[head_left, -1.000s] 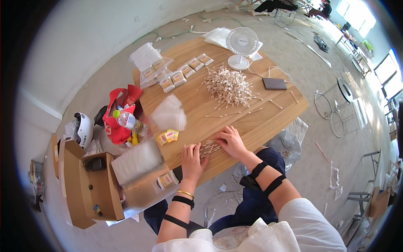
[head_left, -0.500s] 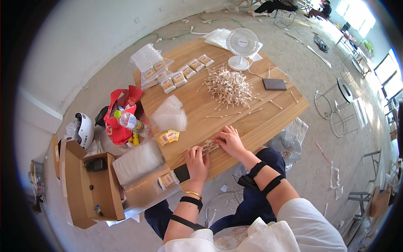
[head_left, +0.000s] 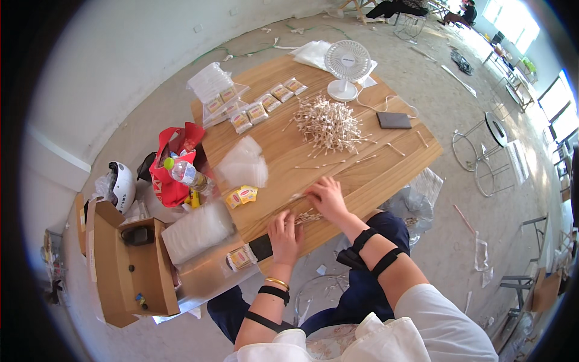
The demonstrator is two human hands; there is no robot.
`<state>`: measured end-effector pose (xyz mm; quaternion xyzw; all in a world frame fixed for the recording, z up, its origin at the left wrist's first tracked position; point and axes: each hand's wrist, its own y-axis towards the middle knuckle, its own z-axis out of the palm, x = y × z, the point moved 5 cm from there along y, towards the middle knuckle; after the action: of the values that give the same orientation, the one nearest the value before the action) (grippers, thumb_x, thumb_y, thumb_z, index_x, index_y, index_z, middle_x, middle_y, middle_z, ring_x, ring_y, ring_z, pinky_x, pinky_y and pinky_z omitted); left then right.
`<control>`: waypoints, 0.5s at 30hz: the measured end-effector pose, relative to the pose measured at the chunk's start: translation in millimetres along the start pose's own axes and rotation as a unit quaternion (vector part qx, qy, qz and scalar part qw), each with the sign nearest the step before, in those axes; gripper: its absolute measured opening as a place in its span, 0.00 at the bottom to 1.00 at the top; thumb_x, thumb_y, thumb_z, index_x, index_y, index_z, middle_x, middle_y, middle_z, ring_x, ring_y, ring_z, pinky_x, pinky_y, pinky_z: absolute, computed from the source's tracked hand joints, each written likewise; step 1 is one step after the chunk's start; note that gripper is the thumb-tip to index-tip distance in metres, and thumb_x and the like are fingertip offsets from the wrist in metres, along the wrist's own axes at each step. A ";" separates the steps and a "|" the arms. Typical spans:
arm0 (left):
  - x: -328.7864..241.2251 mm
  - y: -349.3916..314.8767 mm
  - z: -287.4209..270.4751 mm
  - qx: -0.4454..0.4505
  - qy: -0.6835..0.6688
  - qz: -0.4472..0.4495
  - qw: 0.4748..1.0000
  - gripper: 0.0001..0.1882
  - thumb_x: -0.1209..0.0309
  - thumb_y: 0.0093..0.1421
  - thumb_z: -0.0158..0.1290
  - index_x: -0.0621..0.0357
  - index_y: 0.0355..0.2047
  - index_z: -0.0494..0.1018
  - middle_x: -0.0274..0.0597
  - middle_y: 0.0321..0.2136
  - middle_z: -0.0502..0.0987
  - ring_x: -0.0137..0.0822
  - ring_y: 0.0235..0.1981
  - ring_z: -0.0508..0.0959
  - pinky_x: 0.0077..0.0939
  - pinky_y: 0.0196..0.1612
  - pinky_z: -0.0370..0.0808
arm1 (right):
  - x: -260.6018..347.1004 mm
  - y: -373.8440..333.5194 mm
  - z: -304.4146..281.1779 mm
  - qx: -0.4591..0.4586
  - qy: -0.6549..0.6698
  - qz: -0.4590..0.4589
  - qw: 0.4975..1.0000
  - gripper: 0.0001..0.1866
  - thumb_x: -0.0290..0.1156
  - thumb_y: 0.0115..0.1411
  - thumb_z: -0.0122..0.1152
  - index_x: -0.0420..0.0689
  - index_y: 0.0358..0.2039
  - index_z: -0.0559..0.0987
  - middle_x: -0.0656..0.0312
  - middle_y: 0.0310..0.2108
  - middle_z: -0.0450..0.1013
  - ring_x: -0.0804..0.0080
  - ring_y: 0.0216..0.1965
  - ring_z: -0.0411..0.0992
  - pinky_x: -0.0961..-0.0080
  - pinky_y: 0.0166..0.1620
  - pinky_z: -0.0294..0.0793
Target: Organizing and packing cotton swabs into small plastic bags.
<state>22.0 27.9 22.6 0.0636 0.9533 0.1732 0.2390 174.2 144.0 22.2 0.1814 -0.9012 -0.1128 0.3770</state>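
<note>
A small bunch of cotton swabs (head_left: 309, 217) lies at the table's near edge, between my hands. My left hand (head_left: 284, 236) has its fingers curled at the left end of this bunch, gripping it against the tabletop. Just above the bunch is my right hand (head_left: 327, 198), its fingertips pinched together on a few swabs that show as a white blur. Farther back rises a large loose pile of cotton swabs (head_left: 329, 125), with several single swabs scattered in front of it. Yellow printed cards (head_left: 242, 196) and a stack of clear plastic bags (head_left: 243, 163) lie left of my hands.
A white fan (head_left: 348, 63) and a dark power bank (head_left: 394, 120) stand beyond the pile. Filled swab packs (head_left: 257, 113) line the back left. An open cardboard box (head_left: 114, 265), a bottle (head_left: 188, 175), a red bag (head_left: 166, 181) and one swab pack (head_left: 242, 257) are at left.
My right hand has lifted slightly away from the bunch, with a few swabs at its fingertips. The bunch now shows more openly between my hands; my left hand has barely moved.
</note>
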 end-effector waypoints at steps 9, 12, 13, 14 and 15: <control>-0.1 -3.8 2.1 0.023 -0.004 -0.041 0.999 0.43 0.66 0.54 0.61 0.66 0.67 0.56 0.58 0.66 0.61 0.58 0.72 0.54 0.58 0.74 0.48 | 14.0 -18.9 -9.4 -0.053 0.119 0.025 0.991 0.09 0.28 0.61 0.59 0.44 0.42 0.82 0.54 0.42 0.74 0.52 0.48 0.70 0.58 0.53 0.71; -1.2 -4.9 7.3 0.029 -0.029 -0.021 0.999 0.42 0.66 0.55 0.60 0.67 0.67 0.56 0.58 0.65 0.62 0.57 0.71 0.57 0.58 0.73 0.49 | 35.2 -22.8 18.1 -0.037 0.165 0.023 0.985 0.10 0.27 0.64 0.56 0.42 0.43 0.81 0.52 0.44 0.74 0.50 0.51 0.71 0.58 0.56 0.71; 0.9 -5.4 8.0 0.032 -0.047 -0.025 0.998 0.42 0.66 0.55 0.60 0.67 0.67 0.56 0.58 0.65 0.62 0.57 0.70 0.58 0.57 0.73 0.50 | 50.2 -23.8 28.0 0.000 0.175 0.009 0.985 0.10 0.28 0.66 0.54 0.41 0.44 0.80 0.51 0.46 0.74 0.48 0.53 0.70 0.59 0.57 0.71; 2.8 -6.3 8.2 0.035 -0.066 -0.029 0.997 0.42 0.66 0.56 0.59 0.67 0.67 0.56 0.58 0.65 0.63 0.56 0.70 0.59 0.57 0.73 0.50 | 62.5 -23.4 34.0 0.002 0.177 0.009 0.984 0.10 0.28 0.66 0.54 0.41 0.44 0.80 0.51 0.46 0.74 0.48 0.53 0.70 0.59 0.57 0.71; 1.9 -5.7 7.6 0.034 -0.064 -0.030 0.997 0.42 0.66 0.56 0.59 0.67 0.67 0.56 0.58 0.65 0.63 0.56 0.70 0.59 0.57 0.73 0.50 | 70.4 -23.4 41.7 0.018 0.213 0.013 0.977 0.11 0.28 0.66 0.53 0.41 0.44 0.80 0.51 0.45 0.74 0.48 0.53 0.70 0.59 0.57 0.71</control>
<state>23.7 25.3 13.4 0.0544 0.9428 0.1292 0.3024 104.1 96.6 30.4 0.1960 -0.8045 -0.0502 0.5585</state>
